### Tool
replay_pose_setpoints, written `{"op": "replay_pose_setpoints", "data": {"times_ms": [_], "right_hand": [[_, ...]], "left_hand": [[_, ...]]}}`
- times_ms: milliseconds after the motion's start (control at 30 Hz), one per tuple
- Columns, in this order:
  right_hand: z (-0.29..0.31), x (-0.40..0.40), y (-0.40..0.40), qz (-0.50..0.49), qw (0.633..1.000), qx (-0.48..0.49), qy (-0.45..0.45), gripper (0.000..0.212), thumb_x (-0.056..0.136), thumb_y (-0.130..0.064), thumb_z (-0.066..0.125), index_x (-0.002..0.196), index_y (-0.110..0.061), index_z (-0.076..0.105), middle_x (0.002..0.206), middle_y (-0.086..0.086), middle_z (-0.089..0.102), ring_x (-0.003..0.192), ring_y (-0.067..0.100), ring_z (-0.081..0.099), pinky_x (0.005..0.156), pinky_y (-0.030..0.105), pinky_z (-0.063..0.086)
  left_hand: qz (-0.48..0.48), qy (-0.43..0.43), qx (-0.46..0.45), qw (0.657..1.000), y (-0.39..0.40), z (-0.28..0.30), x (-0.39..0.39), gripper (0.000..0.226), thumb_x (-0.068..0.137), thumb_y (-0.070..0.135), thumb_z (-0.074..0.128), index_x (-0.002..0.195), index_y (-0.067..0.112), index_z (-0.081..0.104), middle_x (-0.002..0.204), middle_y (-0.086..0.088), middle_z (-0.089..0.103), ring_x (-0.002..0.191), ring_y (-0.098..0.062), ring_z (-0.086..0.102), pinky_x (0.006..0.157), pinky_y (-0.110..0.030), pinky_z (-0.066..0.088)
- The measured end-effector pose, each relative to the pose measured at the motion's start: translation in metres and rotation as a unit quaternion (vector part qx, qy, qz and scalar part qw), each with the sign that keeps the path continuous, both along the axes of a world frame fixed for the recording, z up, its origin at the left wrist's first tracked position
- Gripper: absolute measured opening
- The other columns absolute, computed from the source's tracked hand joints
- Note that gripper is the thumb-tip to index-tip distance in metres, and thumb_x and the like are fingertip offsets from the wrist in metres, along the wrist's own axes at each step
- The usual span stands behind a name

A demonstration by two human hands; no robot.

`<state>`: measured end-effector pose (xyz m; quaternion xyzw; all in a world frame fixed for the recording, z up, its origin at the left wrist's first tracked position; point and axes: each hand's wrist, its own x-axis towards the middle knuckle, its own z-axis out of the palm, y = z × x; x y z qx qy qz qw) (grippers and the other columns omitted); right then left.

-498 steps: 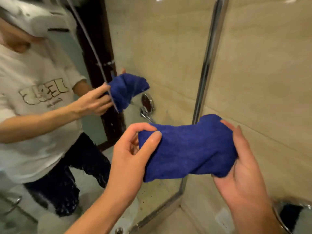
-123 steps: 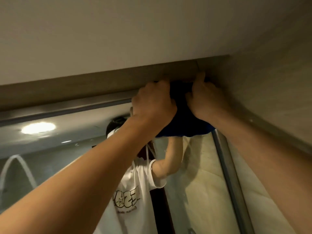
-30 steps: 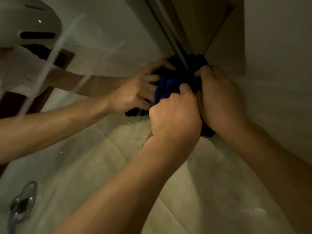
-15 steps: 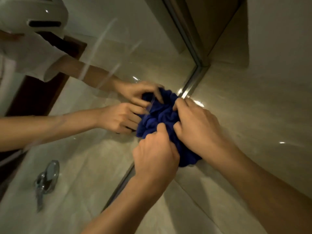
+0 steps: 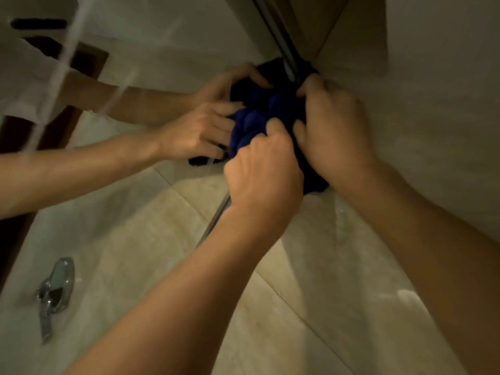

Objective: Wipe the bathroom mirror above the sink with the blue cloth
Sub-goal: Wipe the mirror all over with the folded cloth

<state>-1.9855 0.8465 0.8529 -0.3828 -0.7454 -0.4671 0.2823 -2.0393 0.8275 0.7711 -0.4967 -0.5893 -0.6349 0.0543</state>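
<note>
The blue cloth (image 5: 273, 112) is bunched up against the mirror (image 5: 140, 217) near its upper right corner, by the metal frame strip (image 5: 281, 41). My left hand (image 5: 263, 174) grips the lower part of the bundle with curled fingers. My right hand (image 5: 331, 131) curls round its right side, pressing it toward the frame and the beige tiled wall (image 5: 433, 117). Most of the cloth is hidden under both hands. The glass reflects my arms, hands and the cloth on the left.
The tiled side wall runs along the right, meeting the mirror at the metal strip. The glass reflects a small chrome wall-mounted mirror (image 5: 55, 288) at lower left and a dark door frame (image 5: 16, 131). Streaks cross the glass at upper left.
Over the last half second both hands and the cloth slid back up the mirror's right edge toward the top corner. Both hands kept hold of the bundle.
</note>
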Motion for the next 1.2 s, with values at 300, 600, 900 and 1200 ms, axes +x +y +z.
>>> {"op": "replay_pose_setpoints", "data": {"times_ms": [300, 600, 900, 1200], "right_hand": [[-0.081, 0.001, -0.006, 0.029, 0.998, -0.021, 0.045, 0.024, 0.086, -0.015, 0.06, 0.109, -0.011, 0.056, 0.109, 0.012, 0.061, 0.097, 0.033, 0.059, 0.072, 0.04, 0.047], [-0.111, 0.014, -0.016, 0.028, 0.987, -0.158, 0.008, 0.029, 0.09, -0.013, 0.053, 0.119, -0.015, 0.05, 0.121, 0.008, 0.057, 0.106, 0.032, 0.057, 0.083, 0.039, 0.046], [-0.045, -0.003, -0.014, 0.04, 0.993, -0.071, 0.091, 0.039, 0.091, -0.014, 0.058, 0.128, -0.007, 0.046, 0.127, 0.015, 0.053, 0.11, 0.03, 0.056, 0.079, 0.029, 0.04], [-0.117, -0.008, -0.015, 0.023, 0.991, -0.055, 0.118, 0.03, 0.096, -0.023, 0.048, 0.125, -0.016, 0.048, 0.131, 0.005, 0.051, 0.114, 0.025, 0.051, 0.075, 0.023, 0.025]], "left_hand": [[-0.012, -0.025, -0.01, 1.0, -0.002, -0.077, 0.0, 0.02, 0.098, 0.02, 0.043, 0.117, 0.018, 0.039, 0.101, 0.0, 0.06, 0.09, -0.025, 0.06, 0.064, -0.036, 0.037], [-0.1, -0.099, -0.024, 0.99, -0.027, -0.13, 0.0, 0.028, 0.093, 0.011, 0.049, 0.12, 0.015, 0.048, 0.107, -0.012, 0.064, 0.099, -0.039, 0.056, 0.066, -0.039, 0.033], [-0.045, -0.055, -0.012, 0.997, -0.006, -0.056, 0.0, 0.03, 0.098, 0.018, 0.044, 0.126, 0.019, 0.034, 0.104, -0.004, 0.058, 0.097, -0.034, 0.058, 0.07, -0.041, 0.038], [-0.038, -0.029, 0.011, 0.999, 0.01, -0.119, 0.002, 0.034, 0.096, 0.029, 0.052, 0.096, 0.029, 0.018, 0.084, 0.007, 0.055, 0.067, -0.017, 0.052, 0.049, -0.032, 0.028]]}}
